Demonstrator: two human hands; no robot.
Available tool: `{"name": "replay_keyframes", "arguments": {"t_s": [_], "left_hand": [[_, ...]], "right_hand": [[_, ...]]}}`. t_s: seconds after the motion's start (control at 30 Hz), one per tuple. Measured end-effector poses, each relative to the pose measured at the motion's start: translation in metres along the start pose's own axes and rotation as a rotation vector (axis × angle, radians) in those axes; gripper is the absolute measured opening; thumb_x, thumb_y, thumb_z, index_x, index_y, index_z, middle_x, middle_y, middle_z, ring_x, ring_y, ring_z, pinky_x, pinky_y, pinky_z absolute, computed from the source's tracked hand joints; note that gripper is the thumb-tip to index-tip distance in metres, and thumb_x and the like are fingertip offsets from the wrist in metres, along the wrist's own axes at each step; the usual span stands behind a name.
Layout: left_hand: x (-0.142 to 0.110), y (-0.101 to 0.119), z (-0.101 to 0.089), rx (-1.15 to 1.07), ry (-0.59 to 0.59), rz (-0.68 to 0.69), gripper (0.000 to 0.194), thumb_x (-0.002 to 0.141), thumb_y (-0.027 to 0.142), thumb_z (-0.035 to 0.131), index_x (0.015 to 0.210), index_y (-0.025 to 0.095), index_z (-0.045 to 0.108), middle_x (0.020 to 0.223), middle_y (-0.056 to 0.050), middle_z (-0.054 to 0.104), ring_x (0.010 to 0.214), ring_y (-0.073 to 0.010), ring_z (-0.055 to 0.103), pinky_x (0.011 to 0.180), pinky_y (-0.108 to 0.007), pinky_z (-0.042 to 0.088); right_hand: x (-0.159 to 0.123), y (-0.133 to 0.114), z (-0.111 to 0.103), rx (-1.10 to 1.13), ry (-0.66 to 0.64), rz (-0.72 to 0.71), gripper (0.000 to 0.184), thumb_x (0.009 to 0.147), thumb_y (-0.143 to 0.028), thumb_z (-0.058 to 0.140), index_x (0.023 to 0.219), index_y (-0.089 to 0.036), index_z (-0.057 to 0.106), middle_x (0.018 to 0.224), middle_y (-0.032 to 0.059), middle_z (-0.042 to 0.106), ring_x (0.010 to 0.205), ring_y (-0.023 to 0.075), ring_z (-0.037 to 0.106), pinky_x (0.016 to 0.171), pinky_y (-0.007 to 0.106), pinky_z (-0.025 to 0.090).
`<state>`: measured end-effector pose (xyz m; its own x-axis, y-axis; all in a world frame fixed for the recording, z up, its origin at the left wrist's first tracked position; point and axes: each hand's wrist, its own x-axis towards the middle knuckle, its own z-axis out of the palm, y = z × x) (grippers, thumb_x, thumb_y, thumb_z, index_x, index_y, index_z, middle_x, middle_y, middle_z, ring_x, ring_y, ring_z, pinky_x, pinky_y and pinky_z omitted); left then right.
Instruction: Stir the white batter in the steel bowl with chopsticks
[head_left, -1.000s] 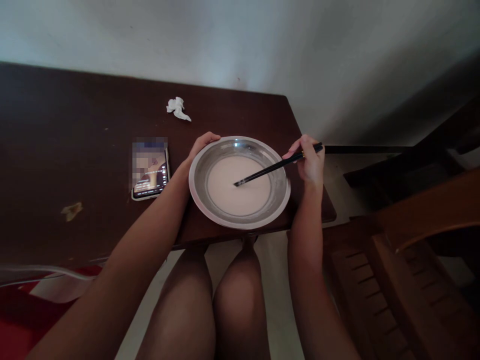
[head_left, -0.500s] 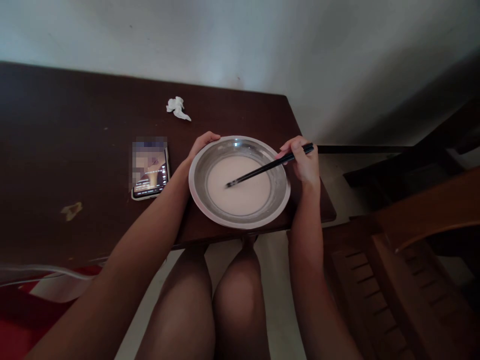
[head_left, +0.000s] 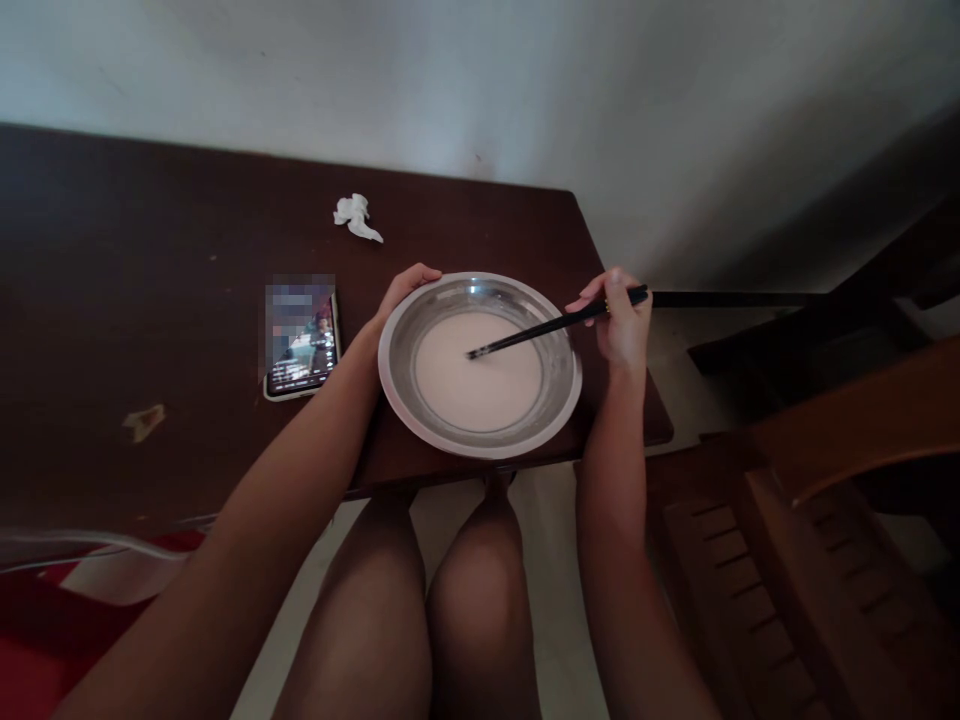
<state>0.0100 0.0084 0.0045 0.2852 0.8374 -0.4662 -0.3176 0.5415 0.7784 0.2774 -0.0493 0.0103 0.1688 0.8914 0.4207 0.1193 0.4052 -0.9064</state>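
A wide steel bowl (head_left: pixel 399 395) rests at the front edge of the dark table, holding a pale, milky liquid (head_left: pixel 472 395). My left hand (head_left: pixel 409 290) grips the bowl's left rim, its fingers partly hidden along the outer side. Black chopsticks (head_left: pixel 551 325) are pinched in my right hand (head_left: pixel 622 320), which is just beyond the bowl's right rim. They slant down to the left over the bowl, and their tips meet the liquid near its middle.
Left of the bowl a lit phone (head_left: pixel 304 345) lies on the table (head_left: pixel 150 280). A crumpled white tissue (head_left: pixel 358 217) is farther back, near the wall. A brownish scrap or mark (head_left: pixel 144 422) shows at left. A wooden chair (head_left: pixel 720 540) stands at right.
My right hand and the chopsticks have shifted to the right, and the tips have moved right and slightly up through the liquid. The phone's picture differs. My left hand and the bowl stay put.
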Motion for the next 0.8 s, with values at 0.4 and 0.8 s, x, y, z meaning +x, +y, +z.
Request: {"name": "replay_keyframes", "arguments": {"t_s": [0.4,0.8], "left_hand": [[-0.0022,0.0002,-0.0006,-0.001,-0.018,-0.008,0.046,0.099,0.021,0.043,0.059,0.016,0.065,0.052,-0.001,0.064,0.053,-0.0114,0.053,0.065,-0.025,0.045],[-0.0035,-0.0001,0.0014,-0.003,0.016,0.016,0.039,0.096,0.019,0.047,0.06,0.018,0.064,0.051,0.0,0.064,0.054,-0.0133,0.052,0.066,-0.026,0.047]], "right_hand": [[-0.0002,-0.0019,0.001,-0.043,0.011,0.05,0.057,0.082,-0.079,0.058,0.066,-0.024,0.061,0.052,-0.0028,0.065,0.045,0.0103,0.057,0.042,0.024,0.041],[-0.002,-0.0048,0.0024,-0.05,-0.027,0.06,0.057,0.084,-0.077,0.056,0.067,-0.024,0.062,0.053,-0.0024,0.065,0.043,0.01,0.055,0.044,0.025,0.042]]}}
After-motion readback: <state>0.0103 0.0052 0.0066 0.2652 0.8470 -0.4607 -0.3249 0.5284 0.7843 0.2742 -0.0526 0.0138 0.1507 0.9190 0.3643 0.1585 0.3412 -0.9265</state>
